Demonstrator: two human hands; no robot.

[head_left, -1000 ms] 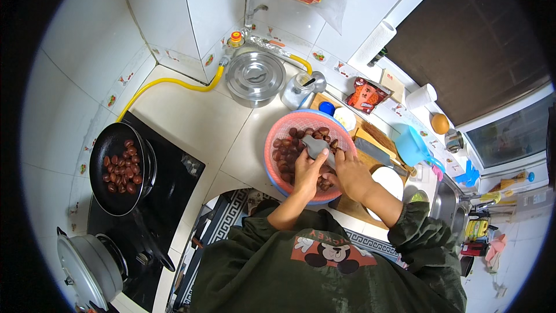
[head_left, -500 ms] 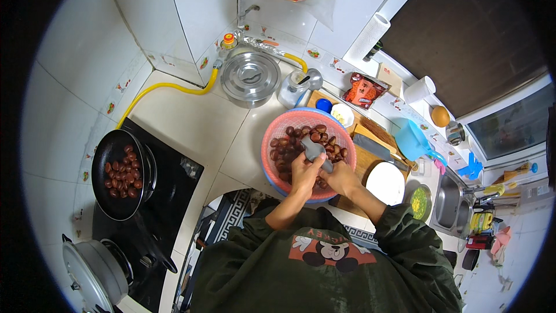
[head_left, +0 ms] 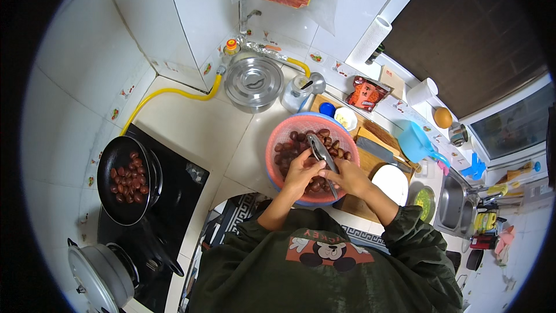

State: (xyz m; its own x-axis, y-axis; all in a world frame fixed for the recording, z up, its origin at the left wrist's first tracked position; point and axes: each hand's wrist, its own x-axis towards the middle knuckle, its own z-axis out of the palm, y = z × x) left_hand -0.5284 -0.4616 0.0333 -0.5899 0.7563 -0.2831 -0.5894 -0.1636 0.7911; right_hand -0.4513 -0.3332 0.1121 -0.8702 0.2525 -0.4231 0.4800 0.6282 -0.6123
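A pink mesh colander (head_left: pixel 313 122) sits in a blue basin (head_left: pixel 272 182) in front of me, holding many brown chestnuts (head_left: pixel 285 152). Over them, my right hand (head_left: pixel 352 178) is closed around the handle of a metal nutcracker (head_left: pixel 322 155), whose head points away from me and slightly left. Close against the tool's left side is my left hand (head_left: pixel 300 174), its fingers curled and the thumb toward the tool. What those fingers hold, if anything, is hidden.
At left, a black frying pan (head_left: pixel 123 165) with chestnuts stands on the black stove (head_left: pixel 179 188), near a lidded pot (head_left: pixel 107 275). Beyond the basin is a lidded steel pot (head_left: pixel 253 84). To its right lie a cutting board (head_left: pixel 366 168), cleaver (head_left: pixel 376 149) and white plate (head_left: pixel 390 185).
The nutcracker has turned, so its long side now shows. My left hand has shifted slightly left, and my right hand's fingers have moved along the tool. The whole view has shifted a little.
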